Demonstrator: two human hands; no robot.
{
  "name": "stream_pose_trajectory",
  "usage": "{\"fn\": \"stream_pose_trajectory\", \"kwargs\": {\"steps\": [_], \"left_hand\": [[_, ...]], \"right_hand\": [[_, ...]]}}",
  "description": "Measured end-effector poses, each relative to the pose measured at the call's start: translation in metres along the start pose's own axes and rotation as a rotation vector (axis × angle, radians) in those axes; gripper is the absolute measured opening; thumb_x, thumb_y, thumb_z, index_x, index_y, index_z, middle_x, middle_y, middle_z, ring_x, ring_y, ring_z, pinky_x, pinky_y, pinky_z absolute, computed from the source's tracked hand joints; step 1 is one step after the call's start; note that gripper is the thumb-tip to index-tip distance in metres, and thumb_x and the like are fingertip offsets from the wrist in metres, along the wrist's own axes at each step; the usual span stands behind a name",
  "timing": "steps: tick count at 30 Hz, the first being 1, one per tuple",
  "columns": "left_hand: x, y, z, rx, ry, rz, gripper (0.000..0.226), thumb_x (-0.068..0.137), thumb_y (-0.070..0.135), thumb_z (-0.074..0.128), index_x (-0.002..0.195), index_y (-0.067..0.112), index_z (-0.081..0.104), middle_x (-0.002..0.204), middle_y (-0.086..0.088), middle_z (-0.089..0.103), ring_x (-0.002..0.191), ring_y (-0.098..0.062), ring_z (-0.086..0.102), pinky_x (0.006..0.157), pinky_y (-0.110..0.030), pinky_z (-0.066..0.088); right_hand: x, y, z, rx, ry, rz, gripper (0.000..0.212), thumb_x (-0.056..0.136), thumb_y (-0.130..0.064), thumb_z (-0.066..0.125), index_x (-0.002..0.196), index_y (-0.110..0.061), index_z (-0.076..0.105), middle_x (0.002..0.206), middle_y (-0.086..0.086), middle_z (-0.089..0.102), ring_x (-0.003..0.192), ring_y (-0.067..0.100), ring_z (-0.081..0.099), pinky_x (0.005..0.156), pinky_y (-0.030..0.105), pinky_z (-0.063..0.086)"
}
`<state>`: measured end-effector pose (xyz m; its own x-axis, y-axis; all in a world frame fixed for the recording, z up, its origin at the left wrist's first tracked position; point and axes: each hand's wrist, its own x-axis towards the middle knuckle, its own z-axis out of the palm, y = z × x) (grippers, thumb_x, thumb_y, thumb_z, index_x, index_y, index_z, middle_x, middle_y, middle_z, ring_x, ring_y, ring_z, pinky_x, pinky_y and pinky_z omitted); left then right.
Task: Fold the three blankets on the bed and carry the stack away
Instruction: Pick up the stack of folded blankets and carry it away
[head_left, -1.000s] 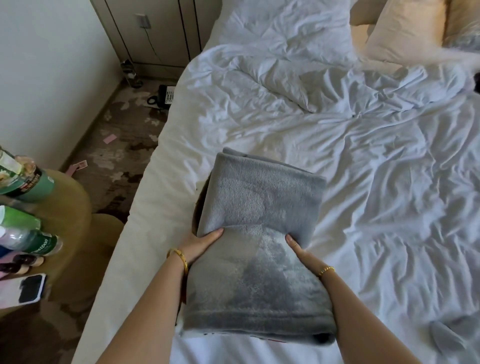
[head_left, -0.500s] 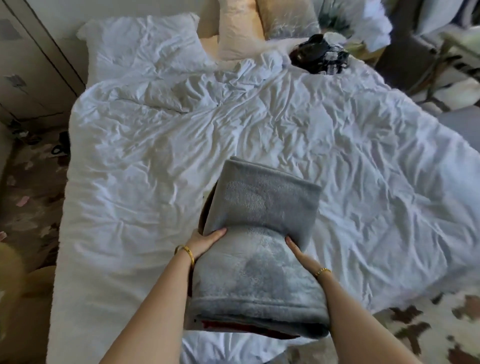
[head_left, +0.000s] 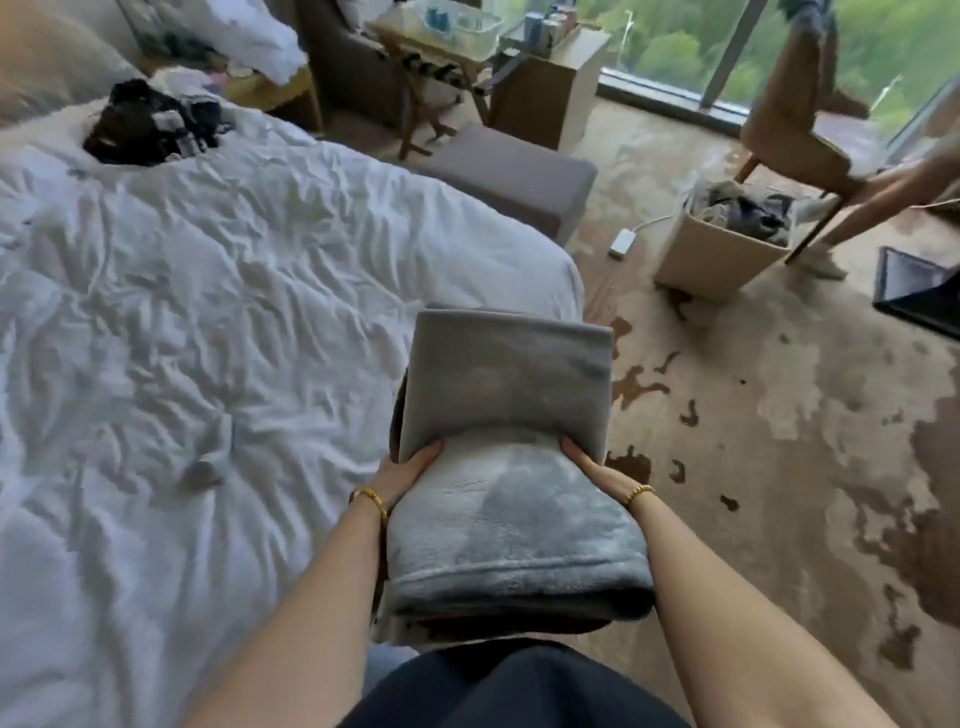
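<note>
While the head view looks down past a dark garment at the bottom centre, the folded stack of soft grey fleece blankets (head_left: 511, 499) sits in the lower middle of the frame, lifted clear of the bed and hanging over its right-hand corner and the carpet. A darker, reddish layer shows under the grey one at the near edge; how many blankets lie in the stack cannot be told. The left hand (head_left: 402, 475) grips the stack's left side, thumb over the top and fingers hidden beneath. The right hand (head_left: 597, 470) grips the right side the same way, thumb on top, fingers out of sight under the fabric. Each wrist wears a thin gold bracelet. To the left spreads the wide bed with its crumpled white duvet (head_left: 208, 322), a black bundle (head_left: 150, 124) lying at the upper left. A beige square bin (head_left: 719, 260) stands on the patterned brown carpet (head_left: 779, 441) at the upper right.
</note>
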<state>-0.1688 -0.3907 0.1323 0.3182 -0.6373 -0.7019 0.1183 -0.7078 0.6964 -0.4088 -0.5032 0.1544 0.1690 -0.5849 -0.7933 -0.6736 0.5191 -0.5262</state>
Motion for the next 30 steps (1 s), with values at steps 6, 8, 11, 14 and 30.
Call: {"fn": "stream_pose_trajectory", "kwargs": {"steps": [6,8,11,14,30], "left_hand": [[0.047,0.091,0.117,0.171,-0.182,0.093,0.076,0.077,0.047,0.07,0.139,0.018,0.04,0.122,-0.008,0.058,0.097,-0.021,0.057,0.08,-0.027,0.045],[0.065,0.12,0.148,0.253,-0.209,0.103,0.083,0.07,0.055,0.07,0.139,0.018,0.041,0.128,-0.01,0.056,0.103,-0.024,0.056,0.085,-0.029,0.043],[0.097,0.157,0.193,0.337,-0.211,0.111,0.081,0.074,0.056,0.067,0.138,0.014,0.041,0.13,-0.012,0.054,0.103,-0.023,0.054,0.084,-0.029,0.039],[0.14,0.184,0.243,0.301,-0.262,0.095,0.071,0.08,0.046,0.066,0.137,0.012,0.042,0.131,-0.012,0.054,0.102,-0.022,0.054,0.086,-0.03,0.042],[0.311,0.411,0.396,0.381,-0.333,0.14,0.077,0.075,0.05,0.067,0.137,0.011,0.042,0.131,-0.012,0.053,0.116,-0.026,0.052,0.099,-0.033,0.041]], "right_hand": [[0.023,0.047,-0.11,0.214,0.144,0.105,0.083,0.08,-0.068,0.046,0.137,-0.008,0.044,0.139,0.012,0.048,0.124,0.026,0.047,0.099,0.03,0.033],[0.033,0.052,-0.139,0.276,0.151,0.098,0.084,0.077,-0.072,0.044,0.137,-0.013,0.045,0.138,0.011,0.05,0.123,0.026,0.049,0.099,0.03,0.033],[0.053,0.052,-0.182,0.337,0.201,0.069,0.08,0.08,-0.067,0.045,0.139,-0.012,0.042,0.141,0.011,0.046,0.129,0.025,0.043,0.104,0.03,0.028],[0.088,0.048,-0.234,0.386,0.255,0.077,0.078,0.081,-0.063,0.048,0.139,-0.01,0.041,0.142,0.012,0.044,0.131,0.026,0.041,0.107,0.03,0.025],[0.246,-0.063,-0.468,0.402,0.358,0.166,0.08,0.084,-0.065,0.044,0.136,-0.003,0.044,0.144,0.02,0.04,0.134,0.029,0.037,0.111,0.031,0.022]]}}
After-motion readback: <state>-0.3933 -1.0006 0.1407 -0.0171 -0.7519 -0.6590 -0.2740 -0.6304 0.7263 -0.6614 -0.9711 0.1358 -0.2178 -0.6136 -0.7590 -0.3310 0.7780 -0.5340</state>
